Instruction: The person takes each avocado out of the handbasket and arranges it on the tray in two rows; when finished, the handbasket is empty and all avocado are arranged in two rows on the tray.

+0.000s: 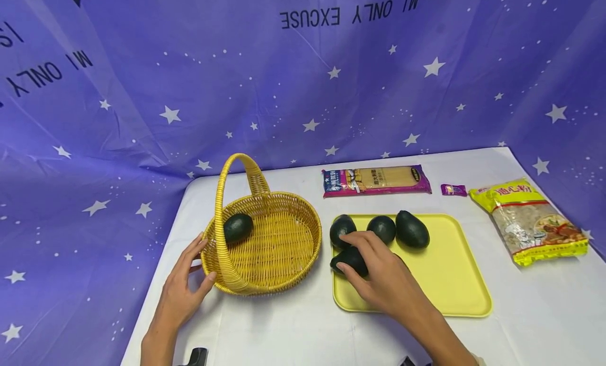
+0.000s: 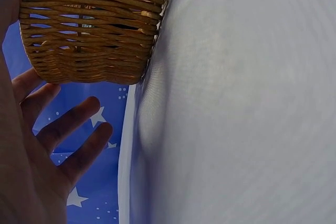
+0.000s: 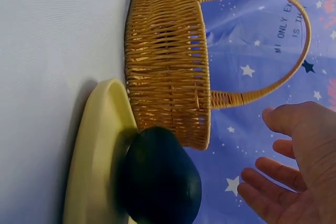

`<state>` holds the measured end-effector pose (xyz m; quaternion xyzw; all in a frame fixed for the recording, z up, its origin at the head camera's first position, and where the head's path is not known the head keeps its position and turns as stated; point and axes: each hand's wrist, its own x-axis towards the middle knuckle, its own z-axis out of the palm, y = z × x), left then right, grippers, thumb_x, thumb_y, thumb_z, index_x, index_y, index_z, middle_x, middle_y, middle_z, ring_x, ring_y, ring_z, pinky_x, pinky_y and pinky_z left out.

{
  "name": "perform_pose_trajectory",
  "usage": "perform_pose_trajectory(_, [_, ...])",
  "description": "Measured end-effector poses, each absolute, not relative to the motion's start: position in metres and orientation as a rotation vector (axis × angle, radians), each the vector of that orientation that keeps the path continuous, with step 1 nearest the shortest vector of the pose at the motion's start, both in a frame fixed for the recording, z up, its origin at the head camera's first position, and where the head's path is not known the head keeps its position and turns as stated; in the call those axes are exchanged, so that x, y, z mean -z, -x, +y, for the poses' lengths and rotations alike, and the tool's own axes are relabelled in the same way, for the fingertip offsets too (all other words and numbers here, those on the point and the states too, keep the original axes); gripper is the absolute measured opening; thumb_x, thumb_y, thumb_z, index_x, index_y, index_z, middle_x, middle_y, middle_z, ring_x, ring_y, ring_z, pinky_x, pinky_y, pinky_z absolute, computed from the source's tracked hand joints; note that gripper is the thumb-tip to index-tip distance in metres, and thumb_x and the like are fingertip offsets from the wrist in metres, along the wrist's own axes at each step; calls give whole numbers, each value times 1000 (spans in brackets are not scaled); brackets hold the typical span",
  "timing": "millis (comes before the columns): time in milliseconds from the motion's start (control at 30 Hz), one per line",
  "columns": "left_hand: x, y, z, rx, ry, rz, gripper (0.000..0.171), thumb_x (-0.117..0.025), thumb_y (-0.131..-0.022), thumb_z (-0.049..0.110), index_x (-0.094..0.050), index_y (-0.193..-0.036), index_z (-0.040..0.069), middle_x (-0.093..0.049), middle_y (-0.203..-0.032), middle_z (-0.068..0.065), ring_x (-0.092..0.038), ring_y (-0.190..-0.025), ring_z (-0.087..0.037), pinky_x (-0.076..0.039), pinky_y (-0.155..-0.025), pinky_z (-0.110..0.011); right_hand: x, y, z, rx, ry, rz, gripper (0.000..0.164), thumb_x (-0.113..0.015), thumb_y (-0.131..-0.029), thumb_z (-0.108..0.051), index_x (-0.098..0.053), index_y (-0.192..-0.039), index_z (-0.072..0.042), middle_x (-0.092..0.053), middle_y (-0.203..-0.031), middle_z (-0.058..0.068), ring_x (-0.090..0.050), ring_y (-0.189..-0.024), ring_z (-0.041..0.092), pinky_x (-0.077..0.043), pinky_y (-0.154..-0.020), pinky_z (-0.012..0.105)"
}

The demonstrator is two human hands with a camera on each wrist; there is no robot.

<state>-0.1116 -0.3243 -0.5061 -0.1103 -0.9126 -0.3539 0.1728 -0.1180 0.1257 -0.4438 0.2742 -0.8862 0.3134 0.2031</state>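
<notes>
A yellow wicker basket (image 1: 284,250) with a tall handle stands on the left, holding one dark green avocado (image 1: 238,228). My left hand (image 1: 182,290) touches the basket's left side, its fingers spread loosely by the rim. On the yellow tray (image 1: 454,271) lie several avocados, among them one at the back (image 1: 412,230). My right hand (image 1: 383,271) hovers over the tray's left end, above the nearest avocado (image 1: 351,261). In the right wrist view this avocado (image 3: 163,177) lies below the loosely bent fingers, with a gap between.
Behind the tray lies a flat pack of noodles (image 1: 379,180), and beside it a small purple packet (image 1: 453,190). A yellow bag of food (image 1: 530,224) is at the right. A purple star-patterned cloth (image 1: 284,103) rises behind the white table (image 1: 284,324).
</notes>
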Motion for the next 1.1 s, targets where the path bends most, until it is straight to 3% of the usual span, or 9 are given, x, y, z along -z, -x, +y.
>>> perform_pose_trajectory(233, [511, 109, -328, 1004, 316, -2577, 79, -78, -93, 10, -46, -164, 18, -40, -172, 0, -50, -133, 6, -47, -100, -6, 439, 125, 109, -910, -814, -2499, 56, -87, -92, -27, -65, -142, -14, -65, -133, 0, -67, -122, 19, -62, -99, 41])
perform_pose_trajectory(633, [508, 107, -325, 1021, 320, -2573, 79, -77, -93, 9, -46, -165, 20, -41, -172, -3, -52, -131, 5, -47, -101, -7, 433, 135, 83, -918, -889, -2498, 52, -83, -96, -27, -63, -142, -12, -64, -134, 3, -67, -118, 17, -64, -91, 35])
perform_pose_trajectory(1100, [509, 112, -324, 1015, 374, -2534, 79, -76, -92, 8, -46, -165, 17, -41, -171, -4, -54, -130, 2, -49, -100, -8, 430, 140, 55, -883, -973, -2519, 50, -81, -98, -28, -64, -143, -14, -65, -134, 0, -66, -118, 15, -63, -91, 32])
